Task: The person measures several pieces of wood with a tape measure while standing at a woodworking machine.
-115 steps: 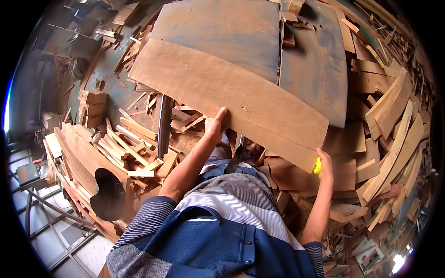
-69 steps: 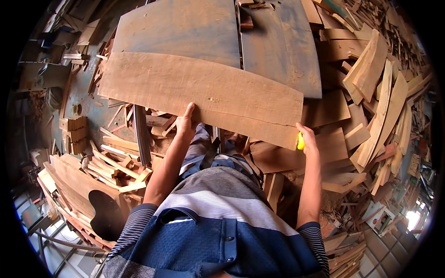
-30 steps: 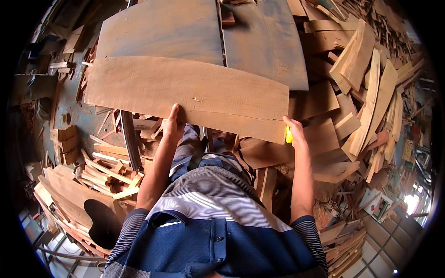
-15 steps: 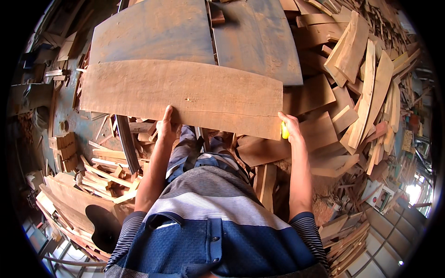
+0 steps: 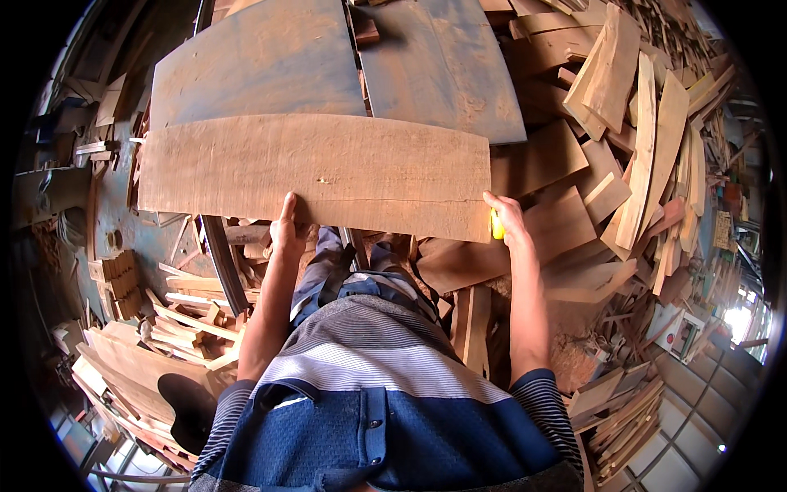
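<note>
A wide reddish-brown wooden board [image 5: 320, 172] with a small chipped spot and a long crack lies across in front of me. My left hand [image 5: 288, 230] is closed on its near edge, thumb on top and the other fingers hidden beneath. At the right end, my right hand [image 5: 510, 220] grips the near corner, and a small bright yellow object [image 5: 497, 225], mostly covered, sits in that same hand. Beyond the board's far edge are two stained metal table plates [image 5: 254, 61] split by a dark gap. The board overlaps their near part.
Heaped boards and offcuts [image 5: 648, 156] rise along the right side of the table. Scrap strips [image 5: 193, 324] lie at the lower left beside a dark table leg [image 5: 223, 262]. A stack of short blocks [image 5: 117, 287] stands farther left. Sawdust [image 5: 574, 344] covers a patch at lower right.
The board has turned slightly, its left end coming nearer and its right end going a little farther. Both hands keep their grip. The view has shifted slightly.
</note>
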Tool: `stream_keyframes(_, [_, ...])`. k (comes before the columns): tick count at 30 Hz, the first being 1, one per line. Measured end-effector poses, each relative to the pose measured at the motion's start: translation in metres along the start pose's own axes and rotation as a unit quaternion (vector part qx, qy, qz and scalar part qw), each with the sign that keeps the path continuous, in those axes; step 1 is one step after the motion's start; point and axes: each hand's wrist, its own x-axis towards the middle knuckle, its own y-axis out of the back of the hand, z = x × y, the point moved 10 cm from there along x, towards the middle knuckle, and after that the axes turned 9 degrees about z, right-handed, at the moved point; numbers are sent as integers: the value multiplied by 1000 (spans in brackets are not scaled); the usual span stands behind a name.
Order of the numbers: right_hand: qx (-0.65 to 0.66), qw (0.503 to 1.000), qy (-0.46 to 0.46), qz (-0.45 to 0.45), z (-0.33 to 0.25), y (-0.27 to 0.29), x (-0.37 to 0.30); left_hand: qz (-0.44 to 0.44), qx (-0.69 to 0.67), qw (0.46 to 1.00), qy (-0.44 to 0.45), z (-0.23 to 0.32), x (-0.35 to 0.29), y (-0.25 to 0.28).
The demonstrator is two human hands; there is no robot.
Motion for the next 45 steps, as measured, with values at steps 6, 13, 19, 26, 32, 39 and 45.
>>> stream_keyframes(6, [2,1000,7,6,4,4,5,-9,-18,1000,2,0,-2,-5])
stream_keyframes(13, [15,1000,0,0,3,0,2,-9,-19,1000,1,1,-2,-2])
stream_keyframes(19, [12,1000,-4,7,3,-2,-1,-5,-18,1000,2,2,-6,-3])
stream_keyframes(26, [9,1000,8,-1,-4,-2,-6,-21,-20,1000,-8,3,-7,-7])
stream_keyframes(32, [24,1000,11,-11,1,-3,-1,3,-24,999,-27,7,-18,-10])
stream_keyframes(39, [24,999,42,-15,-5,-4,1,-31,-18,999,-41,8,-6,-6])
stream_keyframes(45, [9,999,29,-10,2,-1,4,-12,-6,999,-43,8,-4,-10])
